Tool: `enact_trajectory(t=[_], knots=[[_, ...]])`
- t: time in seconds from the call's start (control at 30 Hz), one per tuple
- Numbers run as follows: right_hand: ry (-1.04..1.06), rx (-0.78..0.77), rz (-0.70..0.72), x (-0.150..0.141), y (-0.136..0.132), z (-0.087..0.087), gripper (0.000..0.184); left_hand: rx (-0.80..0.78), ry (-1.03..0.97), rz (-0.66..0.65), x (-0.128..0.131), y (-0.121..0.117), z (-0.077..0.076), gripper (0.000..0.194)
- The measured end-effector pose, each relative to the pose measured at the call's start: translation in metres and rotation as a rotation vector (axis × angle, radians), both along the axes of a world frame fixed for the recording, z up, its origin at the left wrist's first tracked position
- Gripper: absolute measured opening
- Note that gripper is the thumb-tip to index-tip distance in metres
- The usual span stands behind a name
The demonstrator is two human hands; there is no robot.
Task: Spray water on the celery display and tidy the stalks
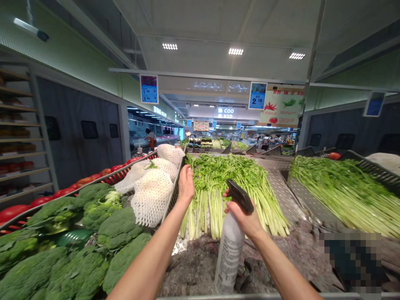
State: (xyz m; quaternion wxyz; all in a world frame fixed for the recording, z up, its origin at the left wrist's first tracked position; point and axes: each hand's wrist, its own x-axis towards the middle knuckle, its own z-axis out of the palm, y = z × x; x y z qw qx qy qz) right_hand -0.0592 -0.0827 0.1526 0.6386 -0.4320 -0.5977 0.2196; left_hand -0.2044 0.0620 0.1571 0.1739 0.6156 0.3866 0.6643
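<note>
My right hand point(245, 216) grips a white spray bottle point(229, 254) with a black trigger head, its fingers wrapped around the neck below the trigger. The bottle is upright, slightly tilted, over a grey felt-like cloth point(190, 266). Behind it lies a broad bed of celery point(231, 171), leaves at the back and pale stalks towards me. My left hand point(186, 184), fingers stretched out and holding nothing, is at the celery's left edge beside a black crate wall point(173, 198). Whether it touches the leaves, I cannot tell.
Left are broccoli heads point(120, 227), cauliflowers in white foam netting point(153, 193) and tomatoes point(40, 201) beyond a crate rim. A mirror point(340, 187) on the right reflects the celery. Price signs point(149, 89) hang overhead. A person point(151, 137) stands far back. One lower-right patch is pixelated.
</note>
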Motion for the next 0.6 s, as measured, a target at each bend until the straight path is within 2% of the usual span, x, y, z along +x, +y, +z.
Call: enact_trajectory(t=[0.13, 0.23, 0.4, 0.5, 0.6], knots=[[-0.112, 0.018, 0.031, -0.01, -0.001, -0.009, 0.022, 0.014, -0.002, 0.015, -0.01, 0.004, -0.01, 0.04], [-0.157, 0.036, 0.053, -0.01, -0.005, -0.01, 0.021, -0.003, -0.019, 0.038, -0.015, 0.003, -0.012, 0.039], [-0.03, 0.048, 0.06, 0.002, -0.007, -0.004, 0.023, 0.009, -0.017, 0.063, -0.016, -0.006, 0.002, 0.037], [0.104, 0.09, 0.02, 0.019, -0.006, 0.007, 0.025, 0.036, 0.01, 0.069, -0.009, -0.014, 0.01, 0.038], [0.137, 0.094, -0.017, 0.04, -0.005, 0.019, 0.027, 0.062, 0.04, 0.064, -0.001, -0.019, 0.013, 0.038]])
